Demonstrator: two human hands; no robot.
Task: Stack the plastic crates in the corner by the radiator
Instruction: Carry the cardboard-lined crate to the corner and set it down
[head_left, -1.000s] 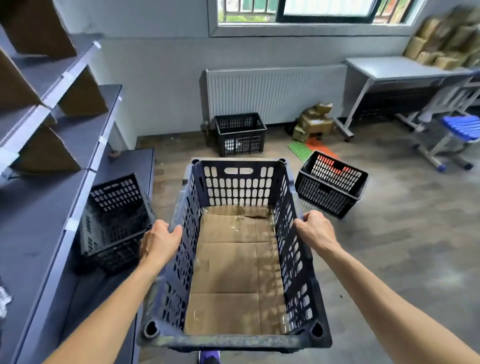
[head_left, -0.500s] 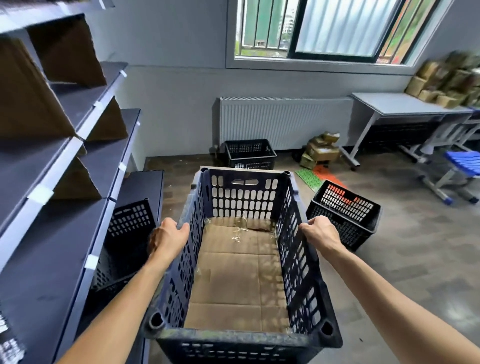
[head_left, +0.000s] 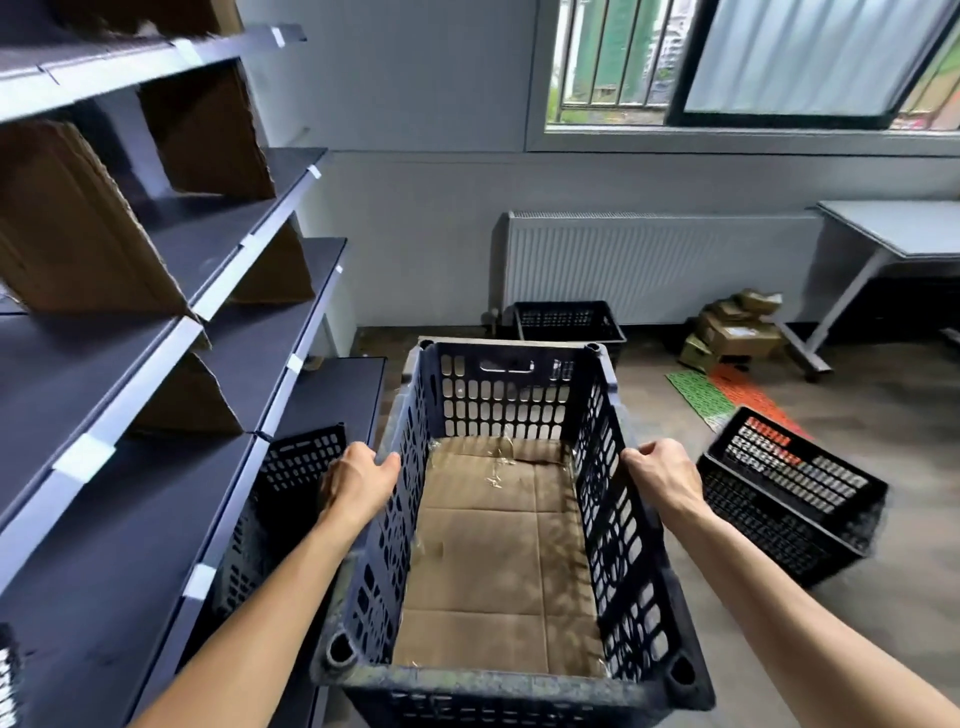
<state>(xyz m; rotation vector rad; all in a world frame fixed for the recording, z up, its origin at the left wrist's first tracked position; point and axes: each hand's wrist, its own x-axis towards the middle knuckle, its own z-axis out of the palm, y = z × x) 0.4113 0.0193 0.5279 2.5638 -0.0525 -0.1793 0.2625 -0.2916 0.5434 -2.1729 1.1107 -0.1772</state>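
Note:
I carry a dark blue perforated plastic crate (head_left: 511, 395) lined with flat cardboard, held out in front of me above the floor. My left hand (head_left: 356, 480) grips its left rim and my right hand (head_left: 660, 475) grips its right rim. A black crate (head_left: 569, 322) stands on the floor against the white radiator (head_left: 660, 262), just beyond the carried crate. Another black crate (head_left: 789, 499) sits tilted on the floor to the right. A third black crate (head_left: 291, 467) rests on the lowest shelf at my left.
Dark shelving (head_left: 156, 322) with cardboard dividers runs along the left. Small cardboard boxes (head_left: 737, 330) and green and orange mats (head_left: 719, 395) lie right of the radiator. A grey table (head_left: 893, 231) stands at the far right under the window.
I have walked towards the radiator with the crate held in both hands. The view has tilted up, so the radiator, window and floor crates appear larger and nearer.

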